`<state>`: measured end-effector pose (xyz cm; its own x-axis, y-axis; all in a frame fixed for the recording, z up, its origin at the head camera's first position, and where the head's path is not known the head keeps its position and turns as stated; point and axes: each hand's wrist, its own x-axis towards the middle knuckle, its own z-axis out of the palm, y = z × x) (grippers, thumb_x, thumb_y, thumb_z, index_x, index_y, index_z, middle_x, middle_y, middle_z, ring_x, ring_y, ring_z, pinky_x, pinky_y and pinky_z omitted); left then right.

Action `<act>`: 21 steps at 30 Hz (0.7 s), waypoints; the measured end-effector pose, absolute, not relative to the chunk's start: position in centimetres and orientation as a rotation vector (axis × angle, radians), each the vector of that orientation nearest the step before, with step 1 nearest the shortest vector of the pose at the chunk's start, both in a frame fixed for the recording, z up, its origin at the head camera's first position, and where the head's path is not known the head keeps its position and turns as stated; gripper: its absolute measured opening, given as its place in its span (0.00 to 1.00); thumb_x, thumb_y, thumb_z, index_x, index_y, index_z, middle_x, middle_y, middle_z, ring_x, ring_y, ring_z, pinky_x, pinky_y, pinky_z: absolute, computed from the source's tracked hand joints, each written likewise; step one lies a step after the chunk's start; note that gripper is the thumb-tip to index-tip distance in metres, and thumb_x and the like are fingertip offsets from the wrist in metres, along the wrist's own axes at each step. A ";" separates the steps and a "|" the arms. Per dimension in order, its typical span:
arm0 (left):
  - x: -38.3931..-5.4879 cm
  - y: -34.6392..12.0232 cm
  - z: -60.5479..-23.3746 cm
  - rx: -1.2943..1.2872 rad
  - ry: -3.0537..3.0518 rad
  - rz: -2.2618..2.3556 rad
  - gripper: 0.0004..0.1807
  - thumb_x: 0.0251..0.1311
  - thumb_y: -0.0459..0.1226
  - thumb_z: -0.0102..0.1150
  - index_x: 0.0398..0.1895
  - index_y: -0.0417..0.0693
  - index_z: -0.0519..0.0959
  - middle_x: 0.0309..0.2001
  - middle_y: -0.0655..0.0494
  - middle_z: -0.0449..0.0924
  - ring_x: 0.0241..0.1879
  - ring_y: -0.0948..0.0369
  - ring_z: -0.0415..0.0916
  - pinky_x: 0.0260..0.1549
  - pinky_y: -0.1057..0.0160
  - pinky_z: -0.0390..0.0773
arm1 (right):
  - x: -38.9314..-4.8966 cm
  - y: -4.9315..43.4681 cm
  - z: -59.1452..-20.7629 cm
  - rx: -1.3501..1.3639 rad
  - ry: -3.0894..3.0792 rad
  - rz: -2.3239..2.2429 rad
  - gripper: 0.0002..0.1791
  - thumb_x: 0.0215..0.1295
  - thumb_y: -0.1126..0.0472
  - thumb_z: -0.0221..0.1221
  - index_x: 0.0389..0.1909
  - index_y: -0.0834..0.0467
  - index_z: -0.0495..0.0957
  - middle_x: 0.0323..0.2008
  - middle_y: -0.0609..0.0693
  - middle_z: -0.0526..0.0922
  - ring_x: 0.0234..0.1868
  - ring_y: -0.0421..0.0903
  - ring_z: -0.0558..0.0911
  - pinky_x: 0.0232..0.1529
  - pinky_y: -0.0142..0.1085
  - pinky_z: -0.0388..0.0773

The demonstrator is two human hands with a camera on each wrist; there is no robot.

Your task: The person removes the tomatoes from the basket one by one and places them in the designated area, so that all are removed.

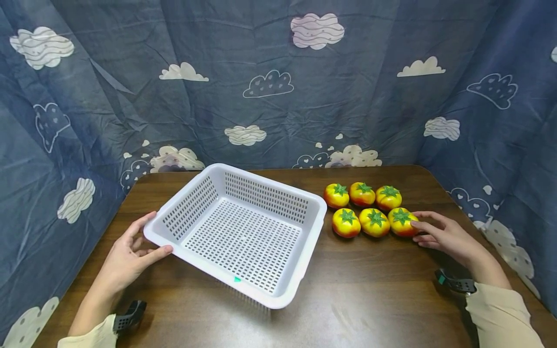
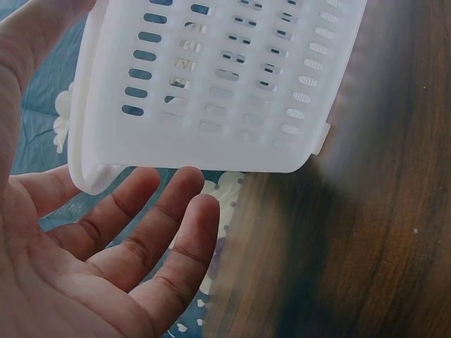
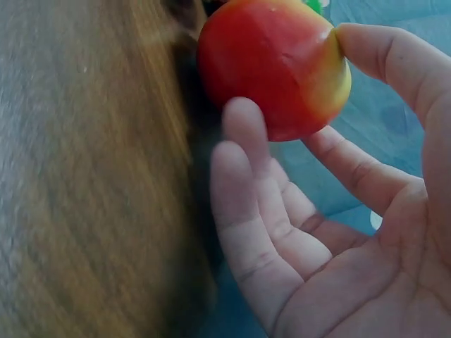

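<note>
A white perforated plastic basket stands at an angle on the table. My left hand grips its left corner, thumb and index finger on the rim; in the left wrist view, the other fingers curve loosely below the basket wall. To the basket's right, several yellow-red tomatoes with green star-shaped tops sit in two rows. My right hand pinches the front-row right tomato from its right side. In the right wrist view, thumb and a finger touch this tomato, while other fingers are loosely bent.
Beside the held tomato sit a front-middle tomato and a front-left tomato, with a back row behind them. The brown wooden table ends against a blue cloud-patterned cloth at the back and sides.
</note>
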<state>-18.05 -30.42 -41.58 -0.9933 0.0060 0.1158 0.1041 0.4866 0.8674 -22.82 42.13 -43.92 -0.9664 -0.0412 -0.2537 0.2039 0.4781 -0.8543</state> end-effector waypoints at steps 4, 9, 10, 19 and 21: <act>-18.0 -30.5 -41.6 -0.087 -2.627 -1.562 0.54 0.63 0.35 0.78 0.87 0.51 0.55 0.59 0.64 0.75 0.42 0.70 0.86 0.38 0.69 0.83 | -22.8 42.4 -44.2 0.134 2.505 -1.459 0.34 0.85 0.46 0.54 0.77 0.66 0.62 0.54 0.46 0.80 0.44 0.35 0.87 0.46 0.32 0.87; -18.0 -30.8 -41.6 -0.088 -2.624 -1.563 0.53 0.63 0.35 0.78 0.87 0.51 0.55 0.59 0.66 0.75 0.43 0.71 0.86 0.39 0.69 0.83 | -23.0 42.2 -44.5 0.093 2.486 -1.476 0.36 0.85 0.47 0.54 0.78 0.68 0.60 0.51 0.39 0.79 0.46 0.34 0.88 0.48 0.31 0.87; -18.0 -30.8 -41.6 -0.092 -2.624 -1.562 0.53 0.63 0.35 0.78 0.87 0.51 0.55 0.59 0.66 0.75 0.43 0.71 0.86 0.39 0.69 0.83 | -23.0 42.1 -44.5 0.084 2.482 -1.474 0.37 0.85 0.47 0.54 0.79 0.69 0.59 0.51 0.38 0.79 0.46 0.34 0.88 0.48 0.31 0.87; -18.1 -30.8 -41.2 -0.146 -2.634 -1.511 0.53 0.63 0.35 0.77 0.86 0.47 0.55 0.64 0.49 0.71 0.44 0.75 0.84 0.39 0.71 0.83 | -23.0 42.0 -43.6 0.038 2.534 -1.392 0.41 0.86 0.47 0.51 0.81 0.73 0.52 0.63 0.66 0.79 0.46 0.32 0.88 0.47 0.31 0.87; -18.0 -30.9 -41.1 -0.152 -2.647 -1.500 0.53 0.64 0.35 0.77 0.87 0.47 0.54 0.67 0.46 0.69 0.45 0.77 0.83 0.39 0.71 0.83 | -22.9 42.0 -43.4 0.046 2.560 -1.367 0.41 0.86 0.46 0.51 0.81 0.72 0.51 0.68 0.74 0.73 0.46 0.30 0.87 0.47 0.32 0.87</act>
<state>-17.95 -30.93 -41.09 -0.9905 0.0399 0.1314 0.1332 0.5110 0.8492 -22.87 42.00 -43.43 -0.9710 -0.0838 -0.2241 0.1395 0.5624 -0.8150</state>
